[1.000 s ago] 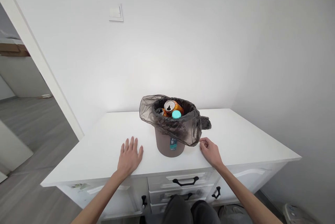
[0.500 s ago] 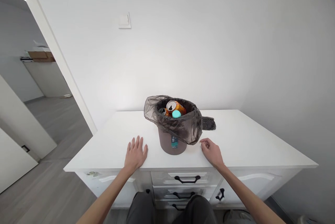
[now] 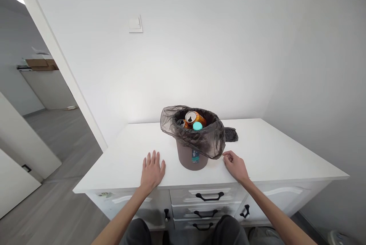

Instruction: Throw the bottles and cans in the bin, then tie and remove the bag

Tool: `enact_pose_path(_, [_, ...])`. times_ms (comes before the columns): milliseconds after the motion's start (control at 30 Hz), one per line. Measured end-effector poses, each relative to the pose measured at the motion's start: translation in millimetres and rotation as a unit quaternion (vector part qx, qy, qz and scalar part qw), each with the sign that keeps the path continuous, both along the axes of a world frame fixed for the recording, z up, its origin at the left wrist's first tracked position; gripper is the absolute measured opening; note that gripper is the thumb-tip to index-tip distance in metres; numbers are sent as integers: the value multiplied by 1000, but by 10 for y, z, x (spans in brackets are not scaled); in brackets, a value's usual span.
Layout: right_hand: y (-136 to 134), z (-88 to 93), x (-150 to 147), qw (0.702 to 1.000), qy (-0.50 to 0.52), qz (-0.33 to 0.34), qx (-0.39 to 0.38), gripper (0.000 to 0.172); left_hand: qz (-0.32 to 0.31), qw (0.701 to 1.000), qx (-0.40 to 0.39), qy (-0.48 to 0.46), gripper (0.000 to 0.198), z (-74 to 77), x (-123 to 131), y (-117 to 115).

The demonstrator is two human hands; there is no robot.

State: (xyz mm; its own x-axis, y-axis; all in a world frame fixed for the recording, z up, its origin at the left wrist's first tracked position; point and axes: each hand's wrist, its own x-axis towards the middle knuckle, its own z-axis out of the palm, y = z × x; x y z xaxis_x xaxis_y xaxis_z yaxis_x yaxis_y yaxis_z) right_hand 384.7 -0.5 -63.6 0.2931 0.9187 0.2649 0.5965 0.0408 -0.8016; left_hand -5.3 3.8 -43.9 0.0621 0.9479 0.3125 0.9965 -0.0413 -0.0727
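Note:
A brown trash bin (image 3: pixel 187 158), lined with a thin black trash bag (image 3: pixel 210 142), stands upright between my hands. The bag's loose edge hangs over the rim. Inside lie orange drink cans (image 3: pixel 191 116) and something with a turquoise round cap (image 3: pixel 197 126); what lies deeper is hidden. My left hand (image 3: pixel 153 170) rests palm down on the white cabinet top (image 3: pixel 122 161), fingers spread, left of the bin. To the right, my right hand (image 3: pixel 236 165) lies on its side with its fingers curled, close to the hanging bag edge. Nothing shows in its fingers.
A rolled black plastic bundle (image 3: pixel 231 134) lies right behind the bin. The cabinet has drawers with black handles (image 3: pixel 209 197) below. Behind it rises a white wall with a light switch (image 3: pixel 135 24). A doorway opens at the left.
The view has shifted slightly, so the bin and both hands appear a little farther right. Hands, bin and bag otherwise keep nearly the same pose.

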Motion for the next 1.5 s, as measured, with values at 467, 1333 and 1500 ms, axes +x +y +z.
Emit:
enact_pose_path(467, [17,-54,-41,998,-55,-11,-6,29,-30,999,11,-27,69,-122,-53,8])
enact_pose_path(1333, [33,-94,-1,1000,-26,-9,-5,27,-46,998,9,-32,66,-83,-61,-24])
enact_pose_path(1500, [19,-119,14,1000,-31,-2,4,28,-54,998,17,-38,64,-111,-73,-30])
